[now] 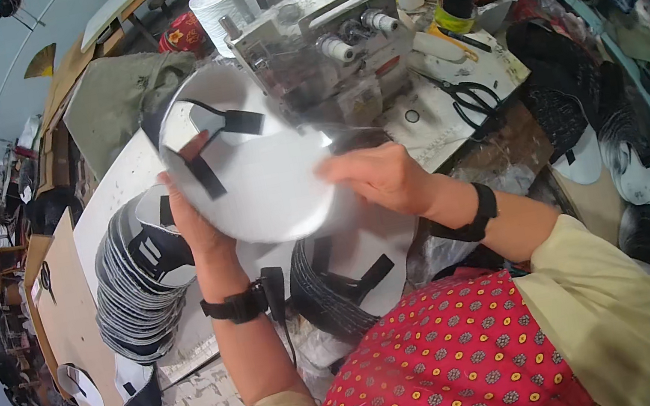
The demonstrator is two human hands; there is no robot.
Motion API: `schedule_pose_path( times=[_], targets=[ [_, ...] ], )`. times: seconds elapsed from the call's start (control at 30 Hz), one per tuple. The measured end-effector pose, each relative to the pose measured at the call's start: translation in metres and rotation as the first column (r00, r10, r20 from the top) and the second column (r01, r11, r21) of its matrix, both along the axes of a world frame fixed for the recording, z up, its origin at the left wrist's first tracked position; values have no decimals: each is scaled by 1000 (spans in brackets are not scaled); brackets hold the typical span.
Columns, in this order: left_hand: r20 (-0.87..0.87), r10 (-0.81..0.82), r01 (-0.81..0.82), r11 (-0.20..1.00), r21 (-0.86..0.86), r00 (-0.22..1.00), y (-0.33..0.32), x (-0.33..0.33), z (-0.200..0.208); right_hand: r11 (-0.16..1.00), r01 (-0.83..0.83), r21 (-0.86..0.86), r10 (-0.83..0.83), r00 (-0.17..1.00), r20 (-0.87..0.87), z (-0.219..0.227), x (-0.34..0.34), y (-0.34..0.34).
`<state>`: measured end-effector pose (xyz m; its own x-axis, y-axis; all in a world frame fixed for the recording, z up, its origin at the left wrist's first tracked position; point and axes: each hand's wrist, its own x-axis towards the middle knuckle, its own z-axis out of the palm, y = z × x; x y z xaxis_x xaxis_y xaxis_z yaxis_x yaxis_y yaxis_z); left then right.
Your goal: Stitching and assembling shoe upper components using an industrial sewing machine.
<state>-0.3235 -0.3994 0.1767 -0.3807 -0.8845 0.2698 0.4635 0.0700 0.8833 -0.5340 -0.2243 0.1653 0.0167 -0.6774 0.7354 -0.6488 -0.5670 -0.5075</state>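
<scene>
A white panel is held above the bench, before the sewing machine, its left edge gripped by the left hand, its right edge pinched by the right hand.

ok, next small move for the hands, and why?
Probably ease the white piece's edge toward the sewing machine: the left hand grips its left side, the right hand's fingertips, blurred, are at its right edge, and the machine is just beyond.
</scene>
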Motion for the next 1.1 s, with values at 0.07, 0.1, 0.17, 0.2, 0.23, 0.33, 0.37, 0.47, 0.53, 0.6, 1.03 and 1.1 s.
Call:
schedule_pose_path(
  times=[0.07, 0.1, 0.17, 0.2, 0.23, 0.33, 0.37, 0.47, 0.53, 0.6, 1.03, 1.1],
  targets=[
    [34, 48, -50, 998, 43, 998, -6, -6, -4, 999, 7, -37, -7, 1000, 5, -1, 1, -9],
    [67, 109, -114, 991, 69, 992, -9, -8, -5, 999, 45, -29, -45, 999, 14, 0, 2, -13],
    [56, 238, -244, 955, 168, 970, -11, -6, -3, 995, 96, -36, -96, 995, -1, 1, 3, -19],
    [76, 289, -298, 944, 145, 954, -10, -1, 1, 995, 90, -34, -91, 996, -4, 2, 4, -20],
    [124, 285, -304, 934, 187, 951, -7, 6, 6, 992, 119, -29, -119, 993, -7, 3, 4, -22],
    [408, 182, -311, 909, 278, 895, 18, 28, 28, 985, 167, 32, -167, 986, -10, 4, 3, -22],
    [505, 37, -218, 927, 304, 862, 32, 38, 39, 978, 193, 81, -193, 981, -10, 4, 3, -22],
    [441, -396, 212, 887, 409, 805, 76, 48, 59, 949, 254, 186, -258, 966, -2, 5, 0, -15],
    [540, -551, 335, 828, 450, 636, 97, 35, 58, 957, 241, 159, -266, 950, 163, 5, 2, -8],
    [635, -382, 404, 907, 119, 672, 118, 18, 46, 926, 178, 334, -288, 903, 318, 4, 0, 1],
    [451, 782, 530, 186, -827, 431, 19, 3, 46, 952, 4, 308, 106, 934, -341, -12, 33, 3],
    [595, 780, 640, 361, -679, 192, 12, 27, 56, 953, 23, 302, 93, 927, -364, -12, 33, 7]
  ],
)
